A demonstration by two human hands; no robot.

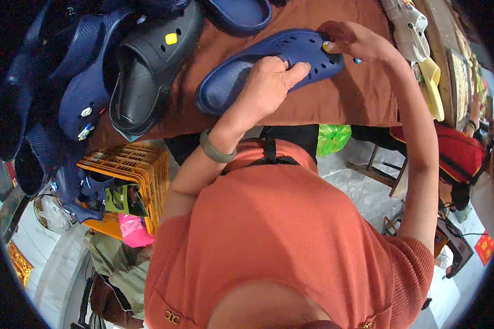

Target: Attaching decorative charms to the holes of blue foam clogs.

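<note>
A navy blue clog [225,82] with holes in its upper lies on the brown cloth [362,104], its toe toward the right. My left hand [269,85] is closed around the side of its upper. At the toe, my right hand [362,43] pinches a small yellow shoe charm [329,47] against the holes; some of its fingertips are in shadow. A small blue and white piece [358,61] shows just below my right hand, beside the toe. To the left lies a black clog [142,82] with a yellow charm [171,39] in its upper.
Several navy clogs [79,112] crowd the left, and another blue clog [241,15] lies at the far edge. White [409,30] and pale yellow shoes [431,88] lie at the right. An orange crate [159,170] stands below left; a green plastic bag [333,138] hangs below the table edge.
</note>
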